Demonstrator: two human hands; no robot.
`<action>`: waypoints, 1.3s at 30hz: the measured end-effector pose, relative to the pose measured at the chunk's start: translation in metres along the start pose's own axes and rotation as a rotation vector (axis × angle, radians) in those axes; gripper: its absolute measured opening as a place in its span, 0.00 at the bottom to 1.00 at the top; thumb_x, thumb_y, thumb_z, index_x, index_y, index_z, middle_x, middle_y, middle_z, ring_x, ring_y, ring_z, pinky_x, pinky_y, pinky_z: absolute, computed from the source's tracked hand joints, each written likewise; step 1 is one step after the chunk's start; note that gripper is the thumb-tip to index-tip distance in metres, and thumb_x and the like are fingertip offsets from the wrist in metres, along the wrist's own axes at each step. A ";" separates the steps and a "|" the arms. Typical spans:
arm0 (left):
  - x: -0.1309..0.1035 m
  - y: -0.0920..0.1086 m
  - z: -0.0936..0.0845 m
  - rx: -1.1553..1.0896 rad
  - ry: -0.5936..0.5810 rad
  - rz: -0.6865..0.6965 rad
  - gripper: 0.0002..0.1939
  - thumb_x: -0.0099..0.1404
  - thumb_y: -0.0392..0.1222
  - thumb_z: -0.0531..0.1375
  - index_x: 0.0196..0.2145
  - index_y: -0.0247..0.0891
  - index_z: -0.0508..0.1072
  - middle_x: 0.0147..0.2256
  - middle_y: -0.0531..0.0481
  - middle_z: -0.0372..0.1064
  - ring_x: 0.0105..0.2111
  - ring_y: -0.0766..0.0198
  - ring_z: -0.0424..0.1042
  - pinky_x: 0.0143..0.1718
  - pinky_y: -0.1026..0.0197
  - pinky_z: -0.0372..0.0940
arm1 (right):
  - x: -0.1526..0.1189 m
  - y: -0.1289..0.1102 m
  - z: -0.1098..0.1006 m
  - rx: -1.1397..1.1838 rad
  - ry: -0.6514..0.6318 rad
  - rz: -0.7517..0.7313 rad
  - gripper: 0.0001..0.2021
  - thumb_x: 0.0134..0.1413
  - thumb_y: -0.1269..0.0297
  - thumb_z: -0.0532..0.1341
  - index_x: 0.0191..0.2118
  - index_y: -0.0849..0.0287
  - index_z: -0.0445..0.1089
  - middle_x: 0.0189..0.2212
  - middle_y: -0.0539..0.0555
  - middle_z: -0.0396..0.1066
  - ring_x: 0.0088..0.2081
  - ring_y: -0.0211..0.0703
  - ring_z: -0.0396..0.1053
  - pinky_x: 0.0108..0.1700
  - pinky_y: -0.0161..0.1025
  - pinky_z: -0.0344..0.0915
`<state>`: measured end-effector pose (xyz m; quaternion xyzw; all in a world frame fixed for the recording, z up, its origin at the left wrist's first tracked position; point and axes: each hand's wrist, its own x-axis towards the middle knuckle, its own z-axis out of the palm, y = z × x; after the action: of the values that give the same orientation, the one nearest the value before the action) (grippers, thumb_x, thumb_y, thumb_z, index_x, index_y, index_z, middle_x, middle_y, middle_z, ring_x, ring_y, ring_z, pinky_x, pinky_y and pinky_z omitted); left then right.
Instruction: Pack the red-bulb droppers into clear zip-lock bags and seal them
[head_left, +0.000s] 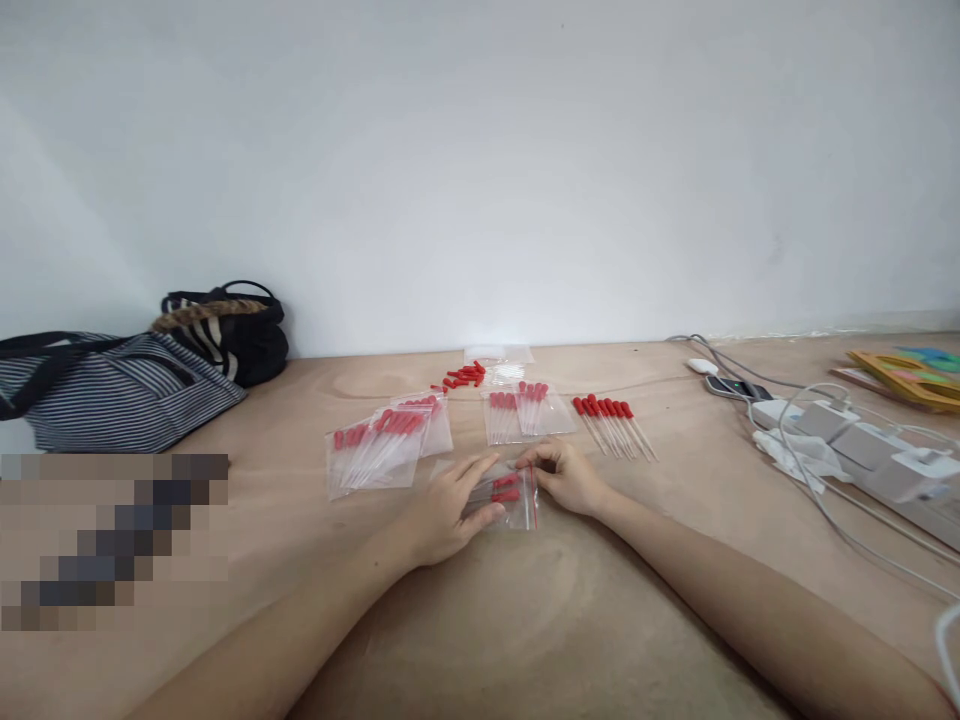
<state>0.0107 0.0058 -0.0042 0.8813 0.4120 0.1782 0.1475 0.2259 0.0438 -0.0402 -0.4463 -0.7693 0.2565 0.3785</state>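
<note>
A clear zip bag (517, 516) lies on the table in front of me with red-bulbed droppers (506, 495) inside. My left hand (450, 512) rests over its left part, fingers stretched out and thumb near the bulbs. At the zip edge, the fingers of my right hand (571, 478) are pinched on the bag's upper corner. Just beyond my right hand, several loose droppers (611, 425) lie side by side. Filled bags of droppers (382, 450) overlap beyond my left hand, and more filled bags (517, 415) lie straight ahead.
Loose red rubber bulbs (466, 375) and thin clear tubes (506, 374) lie near the wall. A striped bag (135, 390) and a black bag (259, 345) stand at the left. A power strip with chargers (870, 455), cables and a yellow tray (907, 380) occupy the right.
</note>
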 end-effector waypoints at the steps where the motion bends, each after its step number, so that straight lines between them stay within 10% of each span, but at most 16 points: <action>1: -0.002 -0.002 -0.003 0.004 -0.002 -0.008 0.25 0.64 0.49 0.50 0.57 0.40 0.53 0.54 0.44 0.57 0.53 0.56 0.59 0.53 0.53 0.57 | 0.000 0.001 0.000 0.021 0.001 0.023 0.03 0.44 0.70 0.60 0.27 0.59 0.71 0.26 0.51 0.69 0.29 0.38 0.63 0.33 0.37 0.60; 6: -0.011 -0.007 -0.013 0.002 -0.078 -0.090 0.23 0.63 0.46 0.50 0.55 0.37 0.57 0.55 0.43 0.57 0.54 0.57 0.58 0.54 0.53 0.55 | -0.001 0.000 -0.002 0.038 -0.001 0.132 0.07 0.38 0.65 0.65 0.24 0.61 0.66 0.20 0.48 0.64 0.22 0.33 0.58 0.25 0.32 0.56; 12: -0.012 -0.003 -0.004 0.020 -0.022 -0.120 0.23 0.62 0.45 0.51 0.53 0.34 0.59 0.53 0.42 0.60 0.52 0.57 0.60 0.53 0.52 0.57 | 0.001 0.006 -0.049 -0.304 -0.054 -0.071 0.16 0.36 0.61 0.66 0.36 0.56 0.70 0.38 0.54 0.68 0.41 0.44 0.63 0.43 0.38 0.58; 17: -0.012 -0.002 0.003 0.065 0.063 -0.129 0.20 0.61 0.45 0.52 0.50 0.36 0.63 0.51 0.43 0.63 0.50 0.56 0.63 0.51 0.52 0.59 | 0.005 0.027 -0.085 -0.570 0.242 0.475 0.12 0.47 0.57 0.56 0.32 0.60 0.70 0.30 0.56 0.71 0.33 0.44 0.67 0.31 0.35 0.57; 30: -0.012 -0.005 0.004 0.148 0.074 -0.073 0.18 0.61 0.46 0.52 0.48 0.38 0.65 0.48 0.45 0.65 0.49 0.55 0.63 0.49 0.51 0.59 | 0.014 0.021 -0.073 -0.680 0.149 0.695 0.19 0.50 0.54 0.52 0.16 0.60 0.65 0.19 0.57 0.67 0.32 0.52 0.67 0.44 0.53 0.51; 39: -0.013 -0.005 0.003 0.137 0.071 -0.067 0.18 0.61 0.45 0.52 0.48 0.38 0.65 0.48 0.44 0.65 0.49 0.55 0.63 0.49 0.50 0.59 | 0.008 0.015 -0.071 -0.481 0.141 0.522 0.11 0.54 0.60 0.48 0.25 0.58 0.59 0.27 0.56 0.67 0.31 0.43 0.65 0.32 0.38 0.58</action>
<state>0.0009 -0.0013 -0.0116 0.8682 0.4575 0.1756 0.0780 0.2885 0.0622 -0.0066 -0.7206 -0.6398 0.1247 0.2363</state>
